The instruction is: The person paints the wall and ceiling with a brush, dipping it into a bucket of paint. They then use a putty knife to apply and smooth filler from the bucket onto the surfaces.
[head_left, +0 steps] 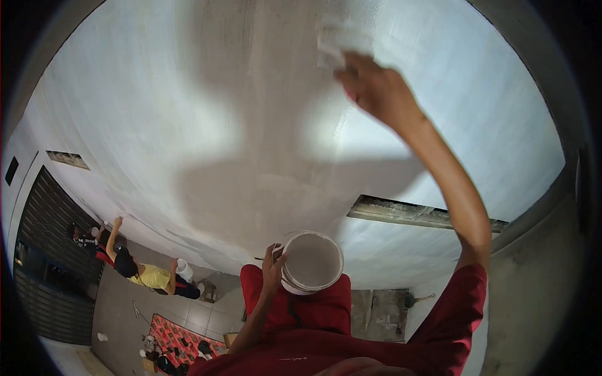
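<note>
High on the white-coated wall (150, 106), my right hand (379, 84) is closed around a wide flat paintbrush (332, 47), blurred by motion and pressed against the surface. Damp-looking streaks mark the wall around the brush. Below, my left hand (273, 268) grips the side of a white bucket (312, 260) at its rim, in front of my red-clothed legs. The bucket is tilted so its mouth shows, with pale greyish-white contents inside. My shadow falls over the middle of the wall.
Far below on the left, a person in a yellow shirt (152, 277) reaches to the wall, holding a white container (183, 269); another person (84, 237) is beyond. A patterned red mat (179, 335) with several items lies on the floor. A recessed slot (401, 212) crosses the wall at right.
</note>
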The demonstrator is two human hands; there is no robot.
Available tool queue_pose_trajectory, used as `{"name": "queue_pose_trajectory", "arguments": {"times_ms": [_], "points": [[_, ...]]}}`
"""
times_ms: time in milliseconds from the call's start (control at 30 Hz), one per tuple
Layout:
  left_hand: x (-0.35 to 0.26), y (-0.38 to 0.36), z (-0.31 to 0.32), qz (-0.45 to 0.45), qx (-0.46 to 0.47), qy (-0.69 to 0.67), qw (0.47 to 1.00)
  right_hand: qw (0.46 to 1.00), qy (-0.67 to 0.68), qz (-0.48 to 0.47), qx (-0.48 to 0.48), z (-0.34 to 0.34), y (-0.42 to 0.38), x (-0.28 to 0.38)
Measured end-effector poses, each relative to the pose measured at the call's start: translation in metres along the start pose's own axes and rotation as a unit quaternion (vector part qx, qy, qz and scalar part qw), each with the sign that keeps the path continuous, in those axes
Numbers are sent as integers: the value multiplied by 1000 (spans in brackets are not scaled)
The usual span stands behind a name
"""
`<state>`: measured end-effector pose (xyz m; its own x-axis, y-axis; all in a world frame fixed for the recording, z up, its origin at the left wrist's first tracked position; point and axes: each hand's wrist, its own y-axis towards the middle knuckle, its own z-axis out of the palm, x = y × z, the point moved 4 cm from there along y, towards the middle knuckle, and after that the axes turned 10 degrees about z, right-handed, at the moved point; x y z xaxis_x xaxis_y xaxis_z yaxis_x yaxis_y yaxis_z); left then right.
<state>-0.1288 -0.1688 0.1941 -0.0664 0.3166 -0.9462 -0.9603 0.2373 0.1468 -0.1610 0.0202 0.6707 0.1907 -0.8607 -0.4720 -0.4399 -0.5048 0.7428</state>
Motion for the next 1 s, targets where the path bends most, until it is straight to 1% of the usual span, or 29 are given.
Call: {"name": "queue_pose_trajectory", "arguments": {"times_ms": [33, 67, 100, 167, 200, 267, 333, 367, 400, 433, 467, 500, 567, 633, 700, 767, 800, 833, 867, 900, 1000], "points": [[0, -1, 0, 0, 3, 2, 1000, 1000, 9, 8, 29, 12, -18, 11], [-2, -1, 0, 1, 6, 4, 1000, 994, -37, -7, 103, 21, -35, 23], [-3, 0, 0, 3, 11, 7, 1000, 996, -24, -16, 86, 23, -46, 34], [-1, 0, 0, -2, 15, 7, 1000, 981, 37, 22, 188, 25, -58, 41], [0, 0, 0, -5, 18, 7, 1000, 975, 79, 35, 205, 23, -55, 38], [-1, 0, 0, -2, 14, 7, 1000, 955, 166, 65, 237, 13, -35, 23], [-5, -3, 2, -4, 15, 3, 1000, 957, 186, 96, 202, -3, -6, 2], [-9, -4, 4, -5, 17, -2, 1000, 962, 172, 106, 184, -10, 12, -13], [-11, -7, 4, -5, 18, -5, 1000, 953, 154, 171, 197, -24, 32, -20], [-12, -8, 5, -5, 16, -4, 1000, 957, 88, 196, 194, -35, 46, -26], [-11, -8, 5, -4, 13, -3, 1000, 927, 160, 272, 201, -56, 68, -21], [-11, -8, 6, -3, 9, -3, 1000, 910, 140, 330, 205, -83, 79, -10], [-10, -9, 6, -10, 12, -7, 1000, 970, 63, 202, 117, -84, 100, -29], [-9, -8, 4, -13, 14, -3, 1000, 972, -116, 148, 143, -92, 112, -30], [-3, -6, 2, -10, 16, 3, 1000, 972, -183, 95, 113, -87, 115, -32], [-1, -5, 2, -9, 11, 8, 1000, 989, -137, 50, 33, -46, 96, -52], [-2, -5, 1, -8, 10, 11, 1000, 993, -114, 27, -7, -48, 96, -42], [-2, -4, 1, -7, 12, 13, 1000, 963, -206, 102, 141, -37, 88, -40], [-4, -6, 2, -8, 12, 15, 1000, 989, -114, 36, 92, -28, 67, -36], [-5, -6, 1, -8, 12, 17, 1000, 998, -21, -30, 42, -14, 41, -33], [-6, -5, 1, -15, 18, 10, 1000, 988, 12, -2, 157, -5, 8, 4]]}}
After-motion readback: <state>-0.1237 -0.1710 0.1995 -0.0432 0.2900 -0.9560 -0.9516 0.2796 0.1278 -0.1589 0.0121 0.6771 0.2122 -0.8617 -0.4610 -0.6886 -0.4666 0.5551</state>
